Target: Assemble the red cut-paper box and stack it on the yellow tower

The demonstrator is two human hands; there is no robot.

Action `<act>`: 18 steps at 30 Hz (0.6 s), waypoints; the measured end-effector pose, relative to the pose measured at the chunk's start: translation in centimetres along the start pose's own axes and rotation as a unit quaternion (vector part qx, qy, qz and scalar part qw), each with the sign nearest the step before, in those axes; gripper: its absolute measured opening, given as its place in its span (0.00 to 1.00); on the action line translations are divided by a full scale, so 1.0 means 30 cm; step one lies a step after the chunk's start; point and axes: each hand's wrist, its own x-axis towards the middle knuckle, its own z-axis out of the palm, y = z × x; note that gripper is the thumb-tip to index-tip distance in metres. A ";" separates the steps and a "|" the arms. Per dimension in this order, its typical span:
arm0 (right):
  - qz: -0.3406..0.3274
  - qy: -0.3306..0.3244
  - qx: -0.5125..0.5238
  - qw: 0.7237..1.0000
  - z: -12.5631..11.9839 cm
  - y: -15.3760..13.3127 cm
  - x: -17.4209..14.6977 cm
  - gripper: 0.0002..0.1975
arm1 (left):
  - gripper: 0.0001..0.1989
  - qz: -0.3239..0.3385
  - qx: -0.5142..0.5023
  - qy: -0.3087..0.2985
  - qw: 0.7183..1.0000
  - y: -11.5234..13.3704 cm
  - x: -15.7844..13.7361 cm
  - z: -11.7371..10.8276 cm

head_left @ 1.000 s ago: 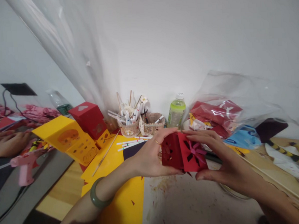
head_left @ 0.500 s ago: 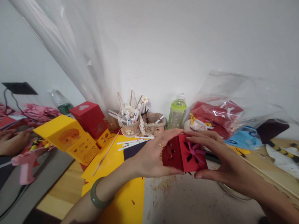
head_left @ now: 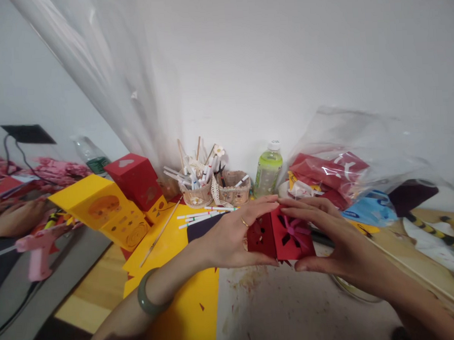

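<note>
A red paper box (head_left: pixel 281 251) with cut-out patterns is held up between my two hands above the work surface. My left hand (head_left: pixel 230 241) grips its left side, fingers over the top edge and thumb below. From the right, my right hand (head_left: pixel 329 235) clasps the other side the same way. On the face toward the right sits a pink-purple flower-like piece (head_left: pixel 295 231) over dark petal-shaped cut-outs. Part of the box's left face is hidden by my left hand. Yellow paper (head_left: pixel 196 308) lies under my left forearm, beside white markers (head_left: pixel 199 218).
Yellow (head_left: pixel 118 211) and red cut-out boxes (head_left: pixel 134 180) stand at left, near a pink glue gun (head_left: pixel 39 253) and another person's hand (head_left: pixel 20 219). Behind are pen baskets (head_left: pixel 234 194) and a green-labelled drink bottle (head_left: pixel 268 170). A clear plastic bag (head_left: pixel 335 134) with red contents lies right.
Almost nothing differs. The view has shifted very slightly, and both hands keep the same grip on the red paper box.
</note>
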 end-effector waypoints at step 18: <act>0.011 0.000 -0.004 1.000 0.000 0.008 -0.003 0.34 | 0.48 -0.029 -0.032 0.005 0.999 -0.005 -0.004 0.005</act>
